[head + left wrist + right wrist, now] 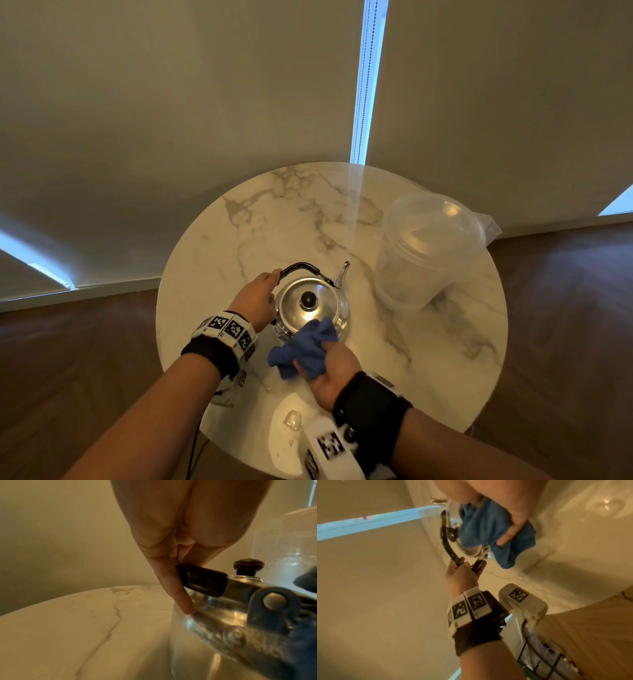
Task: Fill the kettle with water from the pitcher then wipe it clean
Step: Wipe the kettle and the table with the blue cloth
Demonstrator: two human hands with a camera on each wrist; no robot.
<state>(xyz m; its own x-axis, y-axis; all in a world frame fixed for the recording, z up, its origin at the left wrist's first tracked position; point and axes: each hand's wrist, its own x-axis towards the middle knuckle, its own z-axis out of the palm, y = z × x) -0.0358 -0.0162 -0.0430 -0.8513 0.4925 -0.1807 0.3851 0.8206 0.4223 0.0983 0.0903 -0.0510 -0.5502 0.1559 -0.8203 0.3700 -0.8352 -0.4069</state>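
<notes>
Round marble table [281, 212]; perhaps blinds [171, 85] behind.

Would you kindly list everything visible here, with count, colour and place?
kettle: one, silver with black handle and lid knob, middle of the table, lid on.
cloth: one, blue, bunched against the kettle's near side.
pitcher: one, clear plastic, on the table right of the kettle.
table: one, round, white marble.
blinds: beige, behind the table.
floor: brown wood, around the table.
left hand: holds the kettle handle, marker band on the wrist.
right hand: grips the cloth, black wrist strap.
</notes>
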